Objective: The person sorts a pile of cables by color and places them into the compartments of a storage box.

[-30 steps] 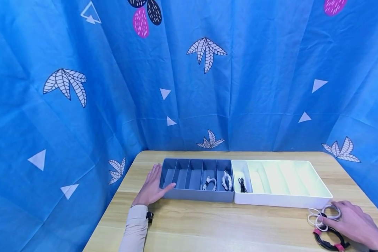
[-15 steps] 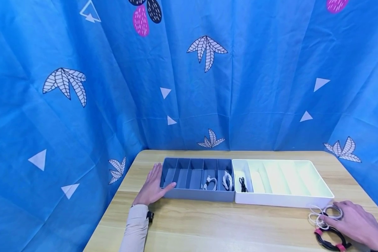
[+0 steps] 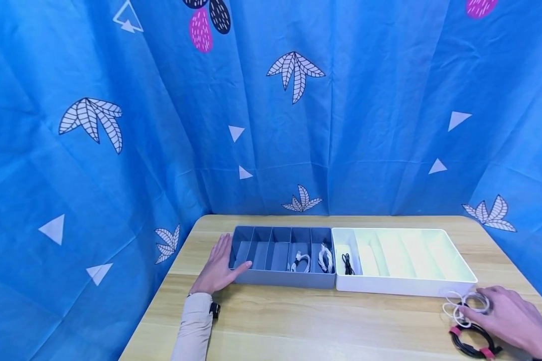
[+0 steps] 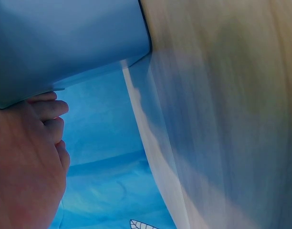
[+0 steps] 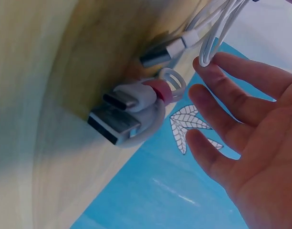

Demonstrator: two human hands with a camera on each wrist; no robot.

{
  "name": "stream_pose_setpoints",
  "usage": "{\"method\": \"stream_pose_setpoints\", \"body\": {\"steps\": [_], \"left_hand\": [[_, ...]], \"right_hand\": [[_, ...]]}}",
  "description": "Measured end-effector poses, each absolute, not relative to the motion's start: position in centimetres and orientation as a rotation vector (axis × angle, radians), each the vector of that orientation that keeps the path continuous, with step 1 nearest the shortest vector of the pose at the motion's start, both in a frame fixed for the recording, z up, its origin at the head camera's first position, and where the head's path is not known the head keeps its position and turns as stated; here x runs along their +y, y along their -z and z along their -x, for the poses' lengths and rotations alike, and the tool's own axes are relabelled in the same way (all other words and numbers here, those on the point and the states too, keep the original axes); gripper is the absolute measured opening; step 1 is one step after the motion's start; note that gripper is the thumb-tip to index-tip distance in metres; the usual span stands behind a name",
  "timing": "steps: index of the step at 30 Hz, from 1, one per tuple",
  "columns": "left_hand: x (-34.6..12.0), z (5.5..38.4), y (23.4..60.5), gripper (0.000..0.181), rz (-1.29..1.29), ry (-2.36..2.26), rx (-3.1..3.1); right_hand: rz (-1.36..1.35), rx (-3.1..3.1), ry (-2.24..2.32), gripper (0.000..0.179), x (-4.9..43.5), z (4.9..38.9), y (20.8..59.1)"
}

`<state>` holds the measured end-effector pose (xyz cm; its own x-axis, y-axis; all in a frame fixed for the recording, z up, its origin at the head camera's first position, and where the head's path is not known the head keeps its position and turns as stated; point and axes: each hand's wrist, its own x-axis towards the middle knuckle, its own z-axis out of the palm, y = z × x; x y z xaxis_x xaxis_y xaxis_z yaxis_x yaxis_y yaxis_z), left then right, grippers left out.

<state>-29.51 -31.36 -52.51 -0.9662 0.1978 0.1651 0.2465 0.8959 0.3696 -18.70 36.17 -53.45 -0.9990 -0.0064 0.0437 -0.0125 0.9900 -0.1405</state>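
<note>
My left hand [image 3: 217, 268] rests against the left end of a blue-grey divided tray [image 3: 280, 279], fingers extended along its side and thumb over the front rim. In the left wrist view, the tray's outer wall [image 4: 69, 43] stands above the fingers. By the near right corner of a white divided tray [image 3: 402, 287], my right hand [image 3: 508, 318] pinches a coiled white cable [image 3: 462, 312]. The right wrist view has its loops [image 5: 215, 33] at the index fingertip; the thumb is mostly out of frame. A black cable coil [image 3: 462, 346] with pink ties lies just below.
Coiled white cables [image 3: 325, 259] sit in two right-hand compartments of the blue-grey tray. A black cable [image 3: 348, 264] is in the white tray's leftmost compartment. Close to the right hand, a white USB cable [image 5: 146, 119] with a pink tie lies on the wooden table [image 3: 325, 326].
The white cable's loops by my right hand have shifted slightly in shape. The left hand stays on the tray, and the trays have not moved.
</note>
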Motion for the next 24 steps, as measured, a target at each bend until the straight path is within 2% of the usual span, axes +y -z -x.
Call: {"method": "stream_pose_setpoints", "body": {"steps": [24], "left_hand": [[-31.3, 29.3, 52.4, 0.109, 0.335, 0.606, -2.942]], "right_hand": [[0.014, -3.095, -0.212, 0.090, 35.4, 17.9, 51.5]]}}
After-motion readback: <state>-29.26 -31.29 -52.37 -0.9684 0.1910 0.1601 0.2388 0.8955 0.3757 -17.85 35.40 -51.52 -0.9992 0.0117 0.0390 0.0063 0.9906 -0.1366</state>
